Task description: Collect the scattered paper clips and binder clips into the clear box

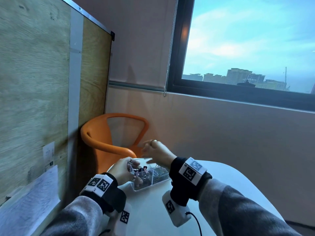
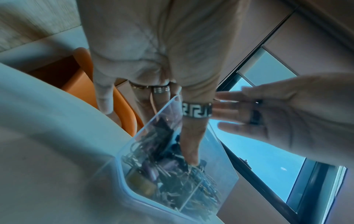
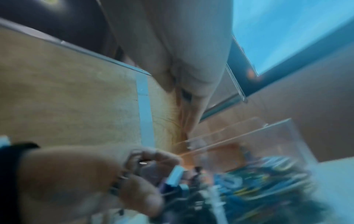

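While the clear box [image 1: 150, 176] sits on the white table [image 1: 150, 210], the left hand [image 1: 121, 172] grips its left end; the right hand [image 1: 157, 153] hovers above, fingers spread, holding nothing. Binder clips [image 2: 164, 154] and paper clips [image 1: 160, 174] fill it, with an orange chair [image 1: 105, 138] behind.

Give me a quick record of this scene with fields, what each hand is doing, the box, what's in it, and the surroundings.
left hand: left hand grips the end of the clear box, thumb inside it
right hand: right hand hovers above the box, fingers spread, holding nothing
box: stands on the white table, open, divided into compartments
contents: binder clips in the compartment by the left hand, paper clips in the next
surroundings: orange chair behind the table, window to the right
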The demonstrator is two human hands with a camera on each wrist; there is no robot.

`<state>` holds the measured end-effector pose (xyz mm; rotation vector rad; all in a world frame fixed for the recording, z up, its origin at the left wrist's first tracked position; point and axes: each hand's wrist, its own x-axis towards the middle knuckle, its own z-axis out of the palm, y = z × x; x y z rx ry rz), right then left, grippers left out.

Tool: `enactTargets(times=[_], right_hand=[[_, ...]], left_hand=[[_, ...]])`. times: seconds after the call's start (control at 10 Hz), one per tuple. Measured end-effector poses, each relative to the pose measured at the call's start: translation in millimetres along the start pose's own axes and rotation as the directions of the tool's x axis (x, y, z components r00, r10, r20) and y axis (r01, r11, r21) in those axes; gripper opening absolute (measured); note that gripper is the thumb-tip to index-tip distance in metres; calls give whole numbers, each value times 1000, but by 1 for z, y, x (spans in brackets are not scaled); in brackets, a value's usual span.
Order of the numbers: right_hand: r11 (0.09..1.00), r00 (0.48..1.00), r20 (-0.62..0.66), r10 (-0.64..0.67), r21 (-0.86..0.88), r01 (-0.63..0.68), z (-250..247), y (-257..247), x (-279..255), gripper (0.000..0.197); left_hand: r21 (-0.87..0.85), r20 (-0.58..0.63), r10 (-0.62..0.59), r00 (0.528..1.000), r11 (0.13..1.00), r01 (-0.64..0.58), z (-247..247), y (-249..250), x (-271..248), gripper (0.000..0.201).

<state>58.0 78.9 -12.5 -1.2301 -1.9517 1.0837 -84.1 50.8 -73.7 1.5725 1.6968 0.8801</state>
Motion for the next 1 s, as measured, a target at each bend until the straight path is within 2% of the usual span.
enactTargets(times=[0.1, 0.2, 0.3, 0.4, 0.5, 0.6, 0.7, 0.8, 0.9, 1.0], right_hand=[[991, 969, -225, -100, -107, 77, -20, 18, -5, 34], [995, 982, -163, 100, 35, -95, -42, 41, -17, 51], [920, 948, 70, 311, 226, -319, -56, 52, -38, 60], [905, 945, 93, 312, 272, -326, -67, 59, -55, 45], [910, 942, 11, 336, 256, -327, -78, 68, -65, 50], [909, 923, -80, 375, 225, -350, -88, 80, -70, 62], [897, 908, -117, 402, 248, -365, -98, 86, -79, 65], [881, 898, -107, 426, 273, -386, -108, 91, -91, 65], [894, 901, -156, 404, 277, -353, -114, 93, -107, 63], [933, 913, -257, 317, 258, -252, -115, 94, -129, 50]], left_hand=[[3, 18, -36, 999, 999, 36, 1, -1, -1, 52], [64, -6, -54, 998, 996, 55, 2, -1, -3, 50], [61, 51, -64, 997, 996, 61, 6, 4, -5, 51], [-1, 114, -98, 989, 995, 99, 17, 15, -13, 58], [-50, 147, -107, 983, 992, 115, 36, 29, -19, 71], [-107, 127, -114, 985, 986, 128, 54, 46, -21, 83], [-201, 113, -128, 985, 968, 149, 67, 57, -19, 92], [-214, 160, -122, 980, 964, 155, 75, 68, -25, 102], [-120, 157, -111, 981, 984, 130, 76, 69, -31, 106], [-9, 37, -47, 998, 999, 47, 73, 74, -52, 99]])
